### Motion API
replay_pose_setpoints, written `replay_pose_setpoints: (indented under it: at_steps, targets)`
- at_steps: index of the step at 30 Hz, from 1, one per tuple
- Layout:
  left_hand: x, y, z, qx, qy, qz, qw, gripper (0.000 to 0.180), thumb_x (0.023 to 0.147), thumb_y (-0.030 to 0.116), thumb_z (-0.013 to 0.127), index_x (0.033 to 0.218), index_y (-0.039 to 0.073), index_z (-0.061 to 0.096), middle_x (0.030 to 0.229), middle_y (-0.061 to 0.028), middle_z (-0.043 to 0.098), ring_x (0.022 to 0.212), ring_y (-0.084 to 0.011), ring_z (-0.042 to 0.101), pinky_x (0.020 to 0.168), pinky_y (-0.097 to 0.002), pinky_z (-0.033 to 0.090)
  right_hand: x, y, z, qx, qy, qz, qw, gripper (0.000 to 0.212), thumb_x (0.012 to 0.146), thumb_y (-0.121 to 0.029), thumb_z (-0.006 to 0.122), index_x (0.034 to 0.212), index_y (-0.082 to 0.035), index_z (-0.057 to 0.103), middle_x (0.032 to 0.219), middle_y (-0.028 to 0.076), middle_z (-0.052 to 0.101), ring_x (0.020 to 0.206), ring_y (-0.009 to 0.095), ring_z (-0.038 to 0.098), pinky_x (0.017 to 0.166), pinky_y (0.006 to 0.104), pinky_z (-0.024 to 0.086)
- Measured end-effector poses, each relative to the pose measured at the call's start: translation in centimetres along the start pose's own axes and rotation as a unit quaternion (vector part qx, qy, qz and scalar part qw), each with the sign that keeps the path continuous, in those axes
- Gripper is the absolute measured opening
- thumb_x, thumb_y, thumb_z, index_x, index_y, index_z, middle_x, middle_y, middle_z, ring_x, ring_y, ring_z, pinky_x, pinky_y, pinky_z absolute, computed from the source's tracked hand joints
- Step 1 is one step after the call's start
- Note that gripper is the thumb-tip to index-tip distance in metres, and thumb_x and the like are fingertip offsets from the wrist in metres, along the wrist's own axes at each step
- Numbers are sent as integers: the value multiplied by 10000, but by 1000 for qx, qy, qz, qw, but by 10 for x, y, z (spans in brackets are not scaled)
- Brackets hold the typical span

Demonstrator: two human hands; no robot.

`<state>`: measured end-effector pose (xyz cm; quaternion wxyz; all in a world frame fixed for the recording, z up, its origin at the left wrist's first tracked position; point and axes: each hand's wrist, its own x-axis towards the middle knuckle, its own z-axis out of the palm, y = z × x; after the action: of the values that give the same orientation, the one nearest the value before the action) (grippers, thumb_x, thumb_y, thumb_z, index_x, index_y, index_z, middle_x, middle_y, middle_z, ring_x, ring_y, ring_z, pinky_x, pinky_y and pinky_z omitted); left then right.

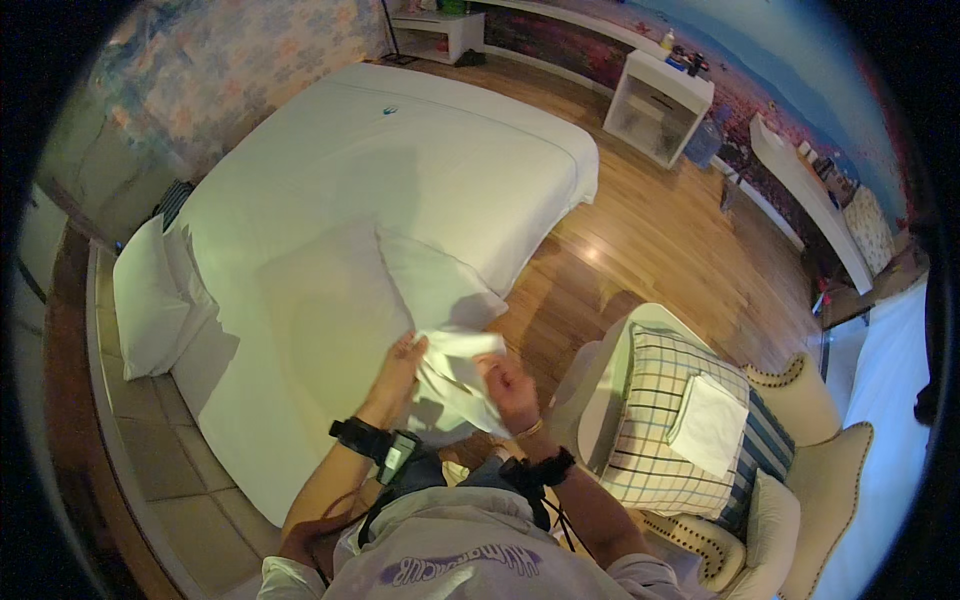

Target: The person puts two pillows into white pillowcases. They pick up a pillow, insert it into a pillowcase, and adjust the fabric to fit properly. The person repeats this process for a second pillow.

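Observation:
A white cloth [455, 372], perhaps a pillowcase, is stretched between my two hands in front of my body. My left hand [402, 358] pinches its left edge beside the bed. On the other side, my right hand [510, 388] is closed on the cloth's right edge, slightly blurred. Just beyond the cloth, a white pillow [435, 272] lies at the near right edge of the bed [300, 190], which has a smooth white cover. The cloth's lower part hangs towards my legs, and I cannot tell whether it touches the pillow.
White pillows [150, 300] lean against the padded headboard [165, 450] at left. To my right, an armchair [830, 480] holds a checked cushion [650, 430] with a folded white cloth [708, 423] on top. A white cabinet [655, 105] stands across the wooden floor [620, 255].

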<state>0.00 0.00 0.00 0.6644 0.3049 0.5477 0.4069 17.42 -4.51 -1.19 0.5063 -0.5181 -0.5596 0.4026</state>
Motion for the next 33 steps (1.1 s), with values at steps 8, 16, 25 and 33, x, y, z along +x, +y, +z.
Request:
replay_pose_setpoints:
  at_steps: [8,16,25,33]
  targets:
    - [-8,55,-168,-100,-33,33,994,225,888,153,382,1067,44,461,945,-41,551,854,-116,539,757,-236,451,39,7,66,100,57,154,981,151,851,-181,486,840,-51,564,673,-46,504,520,41,392,449,202,344]
    - [-32,69,-234,-36,-72,16,997,294,887,242,414,1093,37,460,983,-29,527,907,-131,496,791,-261,414,29,0,247,397,-48,389,830,343,845,-311,482,1064,-46,478,994,48,537,842,159,528,733,282,452]
    - [-57,124,-293,279,-207,20,938,548,793,184,585,1224,-31,323,1119,-84,487,997,-139,458,864,-260,367,95,-127,249,260,-28,193,946,292,800,-230,548,1002,-23,503,922,56,547,849,147,495,749,259,411]
    - [33,205,-361,230,116,382,888,379,768,128,584,1092,19,422,973,-69,519,873,-163,487,785,-270,395,246,-152,268,133,-102,46,985,224,813,-277,516,881,-64,534,804,19,550,697,89,498,591,210,398]
